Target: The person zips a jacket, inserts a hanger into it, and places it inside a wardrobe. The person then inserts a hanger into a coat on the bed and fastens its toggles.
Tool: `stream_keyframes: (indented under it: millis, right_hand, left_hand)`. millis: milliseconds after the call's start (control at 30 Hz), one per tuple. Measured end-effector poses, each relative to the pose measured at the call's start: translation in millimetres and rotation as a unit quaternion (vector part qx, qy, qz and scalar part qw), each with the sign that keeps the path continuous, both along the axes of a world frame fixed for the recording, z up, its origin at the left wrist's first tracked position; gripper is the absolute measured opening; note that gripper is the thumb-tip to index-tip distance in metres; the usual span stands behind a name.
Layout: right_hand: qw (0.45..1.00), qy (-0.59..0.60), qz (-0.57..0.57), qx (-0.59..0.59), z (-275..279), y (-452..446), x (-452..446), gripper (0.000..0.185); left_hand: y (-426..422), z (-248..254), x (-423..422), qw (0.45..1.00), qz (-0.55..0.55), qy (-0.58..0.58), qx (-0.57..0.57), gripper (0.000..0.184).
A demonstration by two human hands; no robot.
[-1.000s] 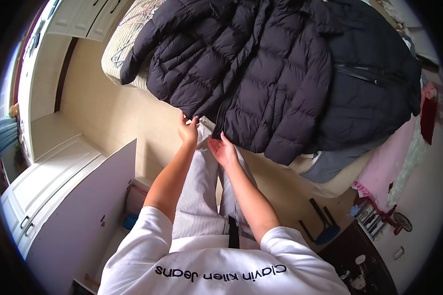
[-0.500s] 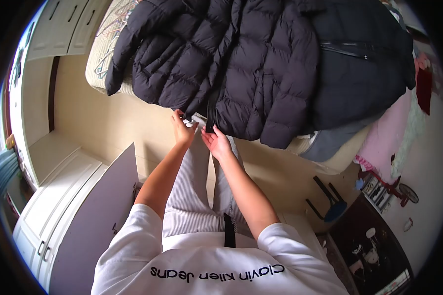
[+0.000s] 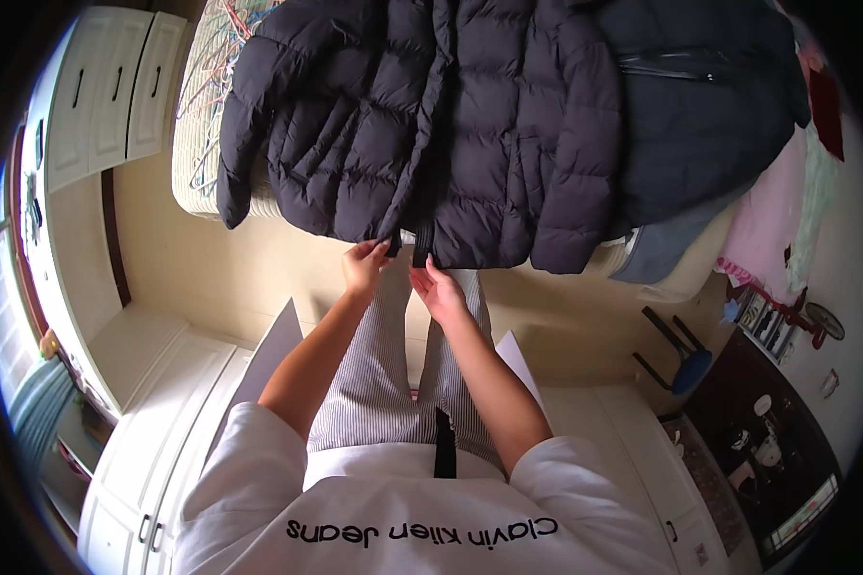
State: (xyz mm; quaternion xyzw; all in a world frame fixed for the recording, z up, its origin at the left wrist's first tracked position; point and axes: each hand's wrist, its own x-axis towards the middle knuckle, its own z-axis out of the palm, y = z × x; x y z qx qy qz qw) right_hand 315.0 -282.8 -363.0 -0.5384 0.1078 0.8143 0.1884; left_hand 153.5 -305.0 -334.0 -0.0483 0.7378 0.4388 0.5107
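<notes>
A dark puffer jacket [image 3: 479,125] lies spread out with its front edges slightly apart at the hem. My left hand [image 3: 362,265] pinches the hem beside the left front edge. On the other front edge, near the bottom of the zipper strip, my right hand [image 3: 438,287] has its thumb and fingers closed on the jacket's corner. A second dark jacket [image 3: 690,115] with a zipped pocket lies to the right, partly beneath the puffer jacket.
Hangers [image 3: 211,105] lie on the bed's ribbed cover [image 3: 190,172] at the upper left. White cabinets [image 3: 115,86] stand at the left. A blue-seated stool [image 3: 692,369] is at the lower right, near pink fabric [image 3: 762,211].
The view has turned and shifted. The jacket's two front edges now hang closer together and straighter, and my left hand has closed on the hem.
</notes>
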Motion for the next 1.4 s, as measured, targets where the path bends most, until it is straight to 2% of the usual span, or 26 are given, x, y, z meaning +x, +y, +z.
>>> stream_keyframes:
  millis: [33, 133, 267, 367, 533, 633, 800, 900, 1133, 1367, 1400]
  right_hand:
    - [1.000, 0.005, -0.002, 0.010, 3.8, -2.0, -2.6, 0.020]
    - [0.999, -0.002, 0.003, 0.041, 27.0, -2.8, -10.8, 0.014]
    - [0.996, -0.022, 0.013, 0.083, 77.9, 5.2, -14.4, 0.012]
    - [0.993, -0.049, 0.015, 0.103, 114.4, 11.7, -14.2, 0.012]
    - [0.983, -0.122, 0.023, 0.137, 163.1, 14.6, -21.4, 0.017]
    - [0.971, -0.166, 0.005, 0.172, 183.6, 12.5, -34.3, 0.021]
    - [0.934, -0.275, 0.002, 0.230, 193.5, 11.8, -49.9, 0.028]
    - [0.918, -0.299, 0.025, 0.261, 198.2, 14.7, -53.4, 0.024]
    - [0.919, -0.272, 0.071, 0.276, 215.7, 19.6, -61.8, 0.027]
    - [0.928, -0.252, 0.077, 0.263, 218.5, 21.0, -58.9, 0.028]
    - [0.930, -0.251, 0.075, 0.258, 219.0, 23.8, -56.3, 0.028]
  left_hand:
    - [-0.4, 11.9, -5.8, 0.997, 0.008, -0.064, 0.029, 0.015]
    - [5.1, 42.2, -20.1, 0.989, 0.011, -0.144, 0.022, 0.011]
    - [6.7, 70.3, -23.1, 0.980, 0.041, -0.190, 0.044, 0.014]
    - [12.6, 94.6, -21.3, 0.938, 0.103, -0.307, 0.123, 0.012]
    - [25.7, 118.0, -12.5, 0.932, 0.095, -0.337, 0.098, 0.011]
    - [39.0, 151.0, -10.3, 0.959, 0.079, -0.265, 0.054, 0.009]
    - [44.3, 168.5, -12.7, 0.965, 0.084, -0.244, 0.055, 0.023]
    - [44.0, 177.2, -15.4, 0.970, 0.097, -0.216, 0.054, 0.030]
    - [51.0, 207.9, -14.7, 0.986, 0.102, -0.119, 0.059, 0.027]
    - [55.9, 192.1, -11.4, 0.989, 0.115, -0.077, 0.059, 0.024]
    - [57.2, 193.4, -11.5, 0.983, 0.123, -0.094, 0.095, 0.023]
